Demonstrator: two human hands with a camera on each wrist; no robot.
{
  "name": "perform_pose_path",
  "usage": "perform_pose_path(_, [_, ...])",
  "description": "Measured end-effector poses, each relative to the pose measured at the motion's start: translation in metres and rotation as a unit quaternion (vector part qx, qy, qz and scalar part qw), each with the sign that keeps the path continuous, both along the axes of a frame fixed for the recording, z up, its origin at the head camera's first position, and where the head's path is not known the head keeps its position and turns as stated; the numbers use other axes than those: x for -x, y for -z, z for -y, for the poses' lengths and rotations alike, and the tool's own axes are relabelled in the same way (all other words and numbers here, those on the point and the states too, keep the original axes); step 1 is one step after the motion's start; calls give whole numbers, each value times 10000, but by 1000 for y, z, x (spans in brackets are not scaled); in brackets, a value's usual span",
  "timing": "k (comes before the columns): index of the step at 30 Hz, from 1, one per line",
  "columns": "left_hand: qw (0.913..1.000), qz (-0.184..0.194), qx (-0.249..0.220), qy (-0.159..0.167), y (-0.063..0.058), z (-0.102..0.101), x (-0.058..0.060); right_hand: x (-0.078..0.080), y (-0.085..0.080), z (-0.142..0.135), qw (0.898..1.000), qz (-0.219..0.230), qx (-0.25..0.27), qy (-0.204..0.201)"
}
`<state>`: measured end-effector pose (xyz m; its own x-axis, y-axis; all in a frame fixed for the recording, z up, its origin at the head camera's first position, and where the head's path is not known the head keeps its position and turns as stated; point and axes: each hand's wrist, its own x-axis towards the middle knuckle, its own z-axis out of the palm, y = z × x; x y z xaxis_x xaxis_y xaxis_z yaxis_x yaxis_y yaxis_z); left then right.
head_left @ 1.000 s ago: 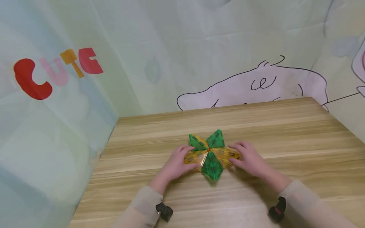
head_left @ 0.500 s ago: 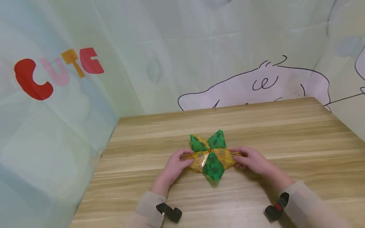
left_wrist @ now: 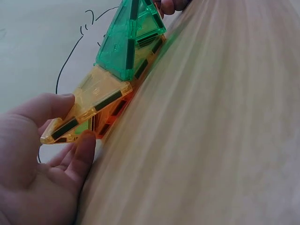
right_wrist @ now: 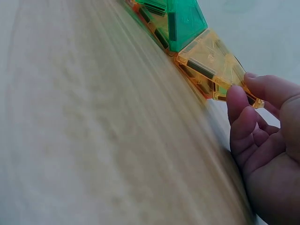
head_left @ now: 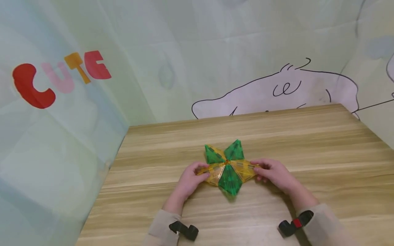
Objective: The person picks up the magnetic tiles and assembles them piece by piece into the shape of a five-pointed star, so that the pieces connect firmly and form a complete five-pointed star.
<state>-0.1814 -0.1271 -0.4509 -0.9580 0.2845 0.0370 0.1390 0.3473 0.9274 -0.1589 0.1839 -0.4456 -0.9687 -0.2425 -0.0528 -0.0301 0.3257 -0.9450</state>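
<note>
A star-shaped build of translucent magnetic tiles [head_left: 230,179] sits in the middle of the table, with green and orange points meeting at a small centre. My left hand [head_left: 189,179] pinches the orange point on its left side. In the left wrist view, thumb and fingers grip that orange tip [left_wrist: 93,96] from opposite faces. On the other side my right hand [head_left: 275,174] pinches the right orange point [right_wrist: 213,58] between thumb and fingers. A green point [head_left: 235,150] stands up at the back. The star's underside is hidden in the head view.
The wood-grain table [head_left: 172,143] spreads around the star. A printed curtain [head_left: 160,51] with cartoon drawings and letters hangs along the left and behind the table's far edge. Each wrist wears a black strapped camera [head_left: 184,230].
Both hands have gone from spread fingers at the star's sides to pinching its orange tips. The star has stayed almost in place.
</note>
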Motion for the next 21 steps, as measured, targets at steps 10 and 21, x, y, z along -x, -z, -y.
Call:
perform_pose_path(10, [9990,-40,397,217,-6,-3,4,5,2,-10,9995,164,89,-268])
perform_pose_path(21, [9947,-167,846,560,-10,-3,6,5,-1,-23,9944,255,223,-999])
